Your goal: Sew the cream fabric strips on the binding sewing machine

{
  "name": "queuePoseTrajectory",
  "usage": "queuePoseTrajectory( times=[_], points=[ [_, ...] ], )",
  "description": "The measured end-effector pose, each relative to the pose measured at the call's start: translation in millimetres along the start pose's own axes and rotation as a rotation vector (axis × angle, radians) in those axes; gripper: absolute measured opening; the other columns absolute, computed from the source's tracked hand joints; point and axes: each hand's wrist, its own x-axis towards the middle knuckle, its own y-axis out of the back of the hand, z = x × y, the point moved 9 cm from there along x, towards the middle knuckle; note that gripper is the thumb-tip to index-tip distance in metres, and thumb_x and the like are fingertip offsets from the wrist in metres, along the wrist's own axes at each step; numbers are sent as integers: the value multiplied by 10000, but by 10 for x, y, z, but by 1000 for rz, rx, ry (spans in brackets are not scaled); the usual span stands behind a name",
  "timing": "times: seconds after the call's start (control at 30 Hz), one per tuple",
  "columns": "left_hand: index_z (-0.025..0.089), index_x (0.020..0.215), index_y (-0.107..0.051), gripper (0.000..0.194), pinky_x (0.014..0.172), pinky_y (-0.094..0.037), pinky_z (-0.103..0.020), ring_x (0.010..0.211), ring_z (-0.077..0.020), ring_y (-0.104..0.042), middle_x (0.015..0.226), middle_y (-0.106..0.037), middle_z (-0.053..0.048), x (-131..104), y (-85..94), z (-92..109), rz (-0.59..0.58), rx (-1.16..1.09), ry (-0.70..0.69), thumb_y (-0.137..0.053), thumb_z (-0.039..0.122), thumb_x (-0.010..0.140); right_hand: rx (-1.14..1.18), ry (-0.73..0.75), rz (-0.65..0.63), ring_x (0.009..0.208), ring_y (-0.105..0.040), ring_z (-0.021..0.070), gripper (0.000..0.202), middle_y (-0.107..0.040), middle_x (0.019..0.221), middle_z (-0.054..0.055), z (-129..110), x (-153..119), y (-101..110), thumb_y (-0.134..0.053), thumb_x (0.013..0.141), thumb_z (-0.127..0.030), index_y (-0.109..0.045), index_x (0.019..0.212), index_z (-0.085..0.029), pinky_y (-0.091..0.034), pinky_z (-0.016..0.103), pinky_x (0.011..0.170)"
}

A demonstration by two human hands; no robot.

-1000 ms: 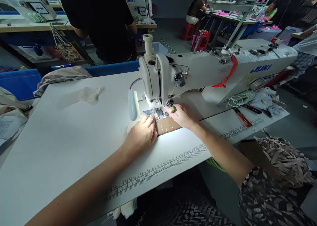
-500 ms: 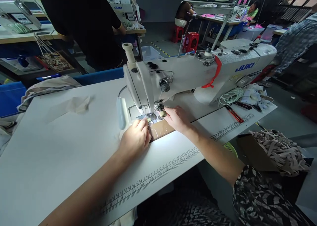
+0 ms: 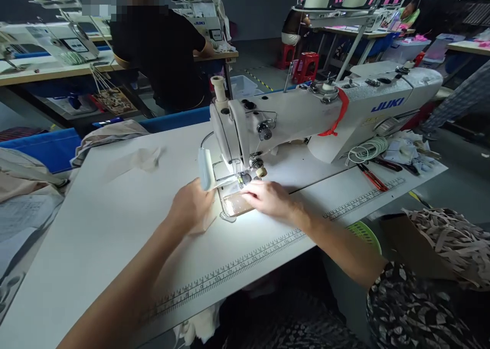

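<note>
My left hand (image 3: 193, 203) is closed on a beige fabric piece (image 3: 203, 223), just left of the needle area; its fingertips are partly hidden behind a pale blue plastic piece (image 3: 206, 169). The fabric hangs below the hand onto the white table. In front of the presser foot (image 3: 243, 178) of a white sewing machine (image 3: 293, 115) lies my right hand (image 3: 271, 200). Its fingers are bunched over the brown, lit bed plate (image 3: 234, 205), and whatever is under them is hidden. Some thin thread seems to run from the foot toward my left hand.
A thin beige scrap (image 3: 147, 159) lies on the table's left. Red-handled snips (image 3: 372, 178), a pale green cord coil (image 3: 367, 150) and cloth scraps (image 3: 408, 149) lie at the right. Ruler markings (image 3: 229, 276) line the front edge. Beyond the table, a person in black (image 3: 158, 53) sits.
My left hand has moved left, away from the needle, with the fabric. My right hand has come down and left in front of the presser foot. The view has shifted left.
</note>
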Motion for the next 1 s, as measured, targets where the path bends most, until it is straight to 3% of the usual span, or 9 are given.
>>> queuePoseTrajectory(
  times=[0.13, 0.23, 0.33, 0.4, 0.57, 0.67, 0.83, 0.93, 1.0],
  points=[
    [204, 577, -498, 416, 482, -309, -247, 484, -125, -369, 516, -378, 32, -163, -32, -106, -244, -354, 126, -445, 512, 852, 25, -100, -19, 652, -508, 145, 253, -596, 781, 10, -160, 2, -116, -718, 866, -383, -617, 741, -188, -387, 279, 618],
    [200, 605, -566, 429, 520, -340, -242, 549, -134, -443, 571, -485, 22, -333, 32, -51, -230, -498, 150, -463, 552, 829, 69, -165, -4, 645, -513, 149, 328, -597, 791, 11, -236, 52, -203, -719, 848, -490, -600, 760, -197, -415, 289, 601],
    [199, 636, -613, 433, 603, -407, -243, 735, -175, -557, 770, -633, -24, -488, 176, 27, -113, -534, 96, -509, 571, 832, 123, -185, 32, 670, -549, 138, 244, -614, 804, -4, -293, 125, -269, -648, 938, -385, -612, 802, -185, -459, 279, 628],
    [196, 667, -632, 453, 622, -429, -246, 803, -197, -583, 841, -657, -48, -587, 244, 0, -81, -587, 111, -536, 608, 829, 157, -164, 58, 712, -590, 137, 174, -632, 835, -6, -318, 153, -276, -619, 973, -285, -626, 848, -164, -500, 291, 677],
    [188, 926, -640, 590, 482, -380, -249, 537, -156, -522, 668, -614, -15, -807, 128, -355, -289, -836, 357, -541, 752, 784, 259, 20, 29, 702, -648, 122, 129, -693, 800, -14, -369, 57, -205, -566, 976, -161, -672, 902, -164, -519, 247, 673],
    [207, 902, -626, 549, 480, -377, -257, 528, -162, -526, 659, -621, -2, -825, 126, -621, -273, -664, 381, -539, 732, 765, 240, 123, 14, 697, -652, 135, 169, -721, 808, 5, -349, -57, -137, -536, 942, -106, -686, 915, -178, -511, 245, 651],
    [246, 752, -630, 380, 634, -463, -290, 734, -208, -631, 771, -687, 0, -692, 112, -915, -227, -272, 298, -501, 603, 755, 23, 175, 64, 702, -602, 230, 284, -676, 812, 105, -255, -145, -119, -425, 934, -79, -656, 798, -171, -479, 359, 621],
    [251, 768, -657, 336, 675, -486, -303, 767, -220, -643, 801, -697, -9, -462, 179, -1139, -186, -214, 327, -571, 573, 727, -73, 148, 106, 697, -581, 253, 281, -648, 870, 138, -192, -151, -133, -405, 954, -101, -669, 878, -158, -463, 384, 600],
    [238, 877, -674, 341, 779, -503, -339, 915, -257, -644, 945, -706, -55, -213, 327, -1354, -70, -144, 393, -536, 533, 777, -97, 135, 125, 713, -594, 250, 250, -642, 909, 133, -164, -157, -129, -428, 967, -123, -674, 956, -162, -481, 382, 621]
  ],
)
